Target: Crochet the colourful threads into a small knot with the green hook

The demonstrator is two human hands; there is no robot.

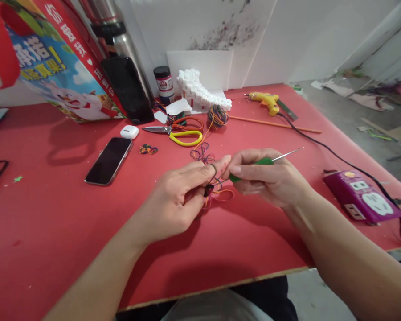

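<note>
My left hand (pixel 182 194) is closed on a small dark piece of knotted cord (pixel 208 191), with a strand looped over its index finger. Multicoloured cord (pixel 203 154) trails from there in loose loops toward a wound ball of cord (pixel 217 117). My right hand (pixel 270 176) grips a green-handled crochet hook (pixel 265 161), its thin metal shaft pointing right, away from the cord. The fingertips of both hands are close together above the red table. Part of the knotted piece is hidden by the left fingers.
Scissors (pixel 173 130) with red and yellow handles lie behind the hands. A phone (pixel 109 161), an earbud case (pixel 129 132) and a small cord piece (pixel 149 150) are at left. A yellow glue gun (pixel 265 101), an orange stick (pixel 277 124) and a purple power strip (pixel 362 196) are at right.
</note>
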